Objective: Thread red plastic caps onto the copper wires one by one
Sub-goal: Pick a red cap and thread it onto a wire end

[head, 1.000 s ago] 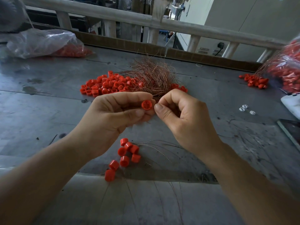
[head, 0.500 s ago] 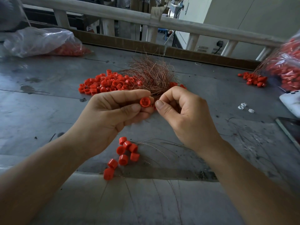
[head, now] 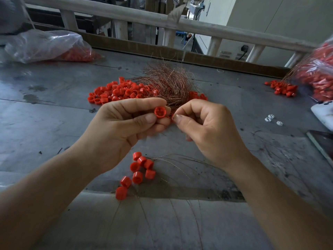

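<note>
My left hand (head: 117,130) pinches a red plastic cap (head: 159,112) between thumb and forefinger, its open side turned toward me. My right hand (head: 207,130) sits just right of it with thumb and forefinger pressed together at the cap's edge; the thin copper wire they seem to pinch is too fine to make out. Behind the hands lies a tangled bundle of copper wires (head: 167,82) beside a pile of loose red caps (head: 119,91). Below the hands, several caps threaded on wires (head: 138,170) lie on the grey metal table (head: 45,123).
A clear plastic bag of red caps (head: 46,46) lies at the back left, another bag with caps and wires (head: 317,74) at the right edge, with a small heap of caps (head: 282,88) beside it. Small white parts (head: 272,120) and a white device (head: 324,112) lie on the right. A wooden rail (head: 162,20) borders the table's far side.
Both hands have stayed close together above the table. The cap has turned slightly in my left fingers, and my right fingertips have moved closer to its rim.
</note>
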### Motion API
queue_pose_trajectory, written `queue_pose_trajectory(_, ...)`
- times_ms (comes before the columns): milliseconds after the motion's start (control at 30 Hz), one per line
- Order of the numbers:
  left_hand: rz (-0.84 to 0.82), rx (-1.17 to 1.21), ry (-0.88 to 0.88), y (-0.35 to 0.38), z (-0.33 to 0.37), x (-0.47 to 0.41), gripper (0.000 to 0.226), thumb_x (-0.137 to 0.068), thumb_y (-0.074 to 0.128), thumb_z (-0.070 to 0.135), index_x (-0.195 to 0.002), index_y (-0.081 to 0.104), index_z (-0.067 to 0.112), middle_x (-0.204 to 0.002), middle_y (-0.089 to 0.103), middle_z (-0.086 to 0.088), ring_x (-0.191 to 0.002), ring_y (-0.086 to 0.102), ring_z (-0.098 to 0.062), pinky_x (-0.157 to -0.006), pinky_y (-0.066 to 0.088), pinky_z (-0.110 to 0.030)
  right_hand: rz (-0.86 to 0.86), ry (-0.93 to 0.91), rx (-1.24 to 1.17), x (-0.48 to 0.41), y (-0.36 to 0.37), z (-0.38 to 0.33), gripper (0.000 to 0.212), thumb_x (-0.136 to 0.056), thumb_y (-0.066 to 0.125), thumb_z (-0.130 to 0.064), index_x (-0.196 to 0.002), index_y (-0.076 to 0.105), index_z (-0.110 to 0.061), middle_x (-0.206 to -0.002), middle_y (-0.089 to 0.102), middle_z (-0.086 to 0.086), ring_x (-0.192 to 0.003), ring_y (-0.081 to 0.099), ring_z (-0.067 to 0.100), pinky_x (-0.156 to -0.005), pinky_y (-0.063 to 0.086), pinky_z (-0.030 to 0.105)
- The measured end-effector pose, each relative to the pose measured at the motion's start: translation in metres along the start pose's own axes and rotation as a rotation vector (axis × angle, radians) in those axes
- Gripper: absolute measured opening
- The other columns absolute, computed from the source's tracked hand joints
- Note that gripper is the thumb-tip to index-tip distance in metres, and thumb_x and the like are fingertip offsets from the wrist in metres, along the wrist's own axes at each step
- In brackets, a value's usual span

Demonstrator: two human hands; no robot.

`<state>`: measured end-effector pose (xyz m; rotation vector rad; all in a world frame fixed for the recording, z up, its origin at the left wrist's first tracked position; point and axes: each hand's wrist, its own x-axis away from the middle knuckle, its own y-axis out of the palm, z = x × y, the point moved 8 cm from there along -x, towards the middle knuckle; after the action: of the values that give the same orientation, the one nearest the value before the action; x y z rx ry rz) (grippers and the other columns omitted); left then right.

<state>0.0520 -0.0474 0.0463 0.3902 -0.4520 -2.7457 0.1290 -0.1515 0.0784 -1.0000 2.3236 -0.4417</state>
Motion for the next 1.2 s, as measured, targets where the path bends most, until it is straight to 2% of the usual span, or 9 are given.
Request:
queue_pose_trajectory(400, -0.066, 0.034, -0.075, 0.006, -0.008, 0.002, 0.025, -0.057, 0.064, 0.01, -0.08, 0.075, 0.012, -0.081, 0.073, -0.01, -0.071, 0.07, -0.015, -0.061, 0.055, -0.019, -0.14, 0.058, -0.022, 0.001, 0.018, 0.006, 0.025, -0.081, 0.059, -0.009, -0.065, 0.058, -0.027, -0.053, 0.054, -0.004, -0.05, 0.049, 0.016, -0.048, 0.042, 0.035)
queue_pose_trajectory(467, -0.063, 0.036, -0.083, 0.006, -0.008, 0.002, 0.025, -0.057, 0.065, 0.01, -0.08, 0.075, 0.012, -0.081, 0.073, -0.01, -0.071, 0.07, -0.015, -0.061, 0.055, -0.019, -0.142, 0.064, -0.031, 0.001, 0.018, 0.009, 0.025, -0.08, 0.059, -0.008, -0.065, 0.058, -0.027, -0.053, 0.054, -0.005, -0.048, 0.049, 0.012, -0.045, 0.041, 0.032)
queue_pose_trajectory(533, -0.06, 0.04, -0.085, 0.006, -0.009, 0.001, 0.024, -0.057, 0.065, 0.01, -0.079, 0.075, 0.012, -0.081, 0.073, -0.01, -0.071, 0.07, -0.015, -0.061, 0.055, -0.019, -0.165, 0.077, -0.05, 0.001, 0.02, 0.011, 0.021, -0.081, 0.061, -0.008, -0.067, 0.06, -0.024, -0.054, 0.056, -0.007, -0.047, 0.052, 0.005, -0.044, 0.041, 0.02)
queue_pose_trajectory(600, -0.042, 0.054, -0.084, 0.004, -0.009, 0.001, 0.024, -0.056, 0.065, 0.009, -0.078, 0.075, 0.011, -0.079, 0.073, -0.01, -0.07, 0.07, -0.015, -0.061, 0.055, -0.018, -0.175, 0.088, -0.038, -0.001, 0.018, 0.015, 0.015, -0.083, 0.063, -0.011, -0.072, 0.063, -0.021, -0.06, 0.061, -0.005, -0.053, 0.058, 0.007, -0.051, 0.047, 0.021)
queue_pose_trajectory(667, -0.017, 0.06, -0.075, 0.001, -0.009, 0.0, 0.025, -0.055, 0.066, 0.01, -0.078, 0.075, 0.011, -0.079, 0.073, -0.009, -0.07, 0.07, -0.015, -0.061, 0.054, -0.018, -0.078, 0.094, 0.069, -0.007, 0.004, 0.023, 0.009, -0.083, 0.065, -0.02, -0.075, 0.065, -0.023, -0.066, 0.065, -0.005, -0.063, 0.062, 0.012, -0.063, 0.051, 0.028)
queue_pose_trajectory(767, 0.011, 0.059, -0.06, -0.003, -0.007, 0.0, 0.025, -0.054, 0.066, 0.011, -0.078, 0.075, 0.013, -0.079, 0.073, -0.008, -0.072, 0.07, -0.014, -0.062, 0.054, -0.017, 0.157, 0.103, 0.312, -0.017, -0.031, 0.038, 0.009, -0.084, 0.064, -0.027, -0.074, 0.063, -0.027, -0.066, 0.061, -0.016, -0.063, 0.057, 0.001, -0.063, 0.045, 0.018)
queue_pose_trajectory(833, 0.023, 0.062, -0.055, -0.004, -0.006, 0.0, 0.025, -0.054, 0.067, 0.011, -0.077, 0.075, 0.014, -0.08, 0.073, -0.007, -0.073, 0.07, -0.014, -0.062, 0.054, -0.017, 0.219, 0.133, 0.402, -0.021, -0.045, 0.048, 0.007, -0.085, 0.063, -0.023, -0.078, 0.064, -0.025, -0.067, 0.058, -0.018, -0.063, 0.055, 0.0, -0.062, 0.044, 0.015)
queue_pose_trajectory(1000, 0.036, 0.071, -0.055, -0.005, -0.005, 0.0, 0.025, -0.054, 0.067, 0.011, -0.077, 0.075, 0.013, -0.079, 0.073, -0.008, -0.073, 0.07, -0.014, -0.062, 0.054, -0.017, 0.119, 0.225, 0.583, -0.026, -0.038, 0.078, 0.009, -0.083, 0.063, -0.019, -0.089, 0.07, -0.019, -0.089, 0.068, -0.001, -0.084, 0.061, 0.018, -0.078, 0.048, 0.03)
queue_pose_trajectory(1200, 0.047, 0.085, -0.072, -0.004, -0.007, 0.0, 0.026, -0.052, 0.067, 0.01, -0.076, 0.075, 0.012, -0.078, 0.073, -0.009, -0.071, 0.07, -0.014, -0.06, 0.054, -0.017, 0.02, 0.203, 0.718, -0.031, -0.021, 0.09, 0.021, -0.084, 0.063, -0.021, -0.104, 0.068, -0.019, -0.103, 0.064, 0.004, -0.097, 0.057, 0.023, -0.083, 0.045, 0.032)
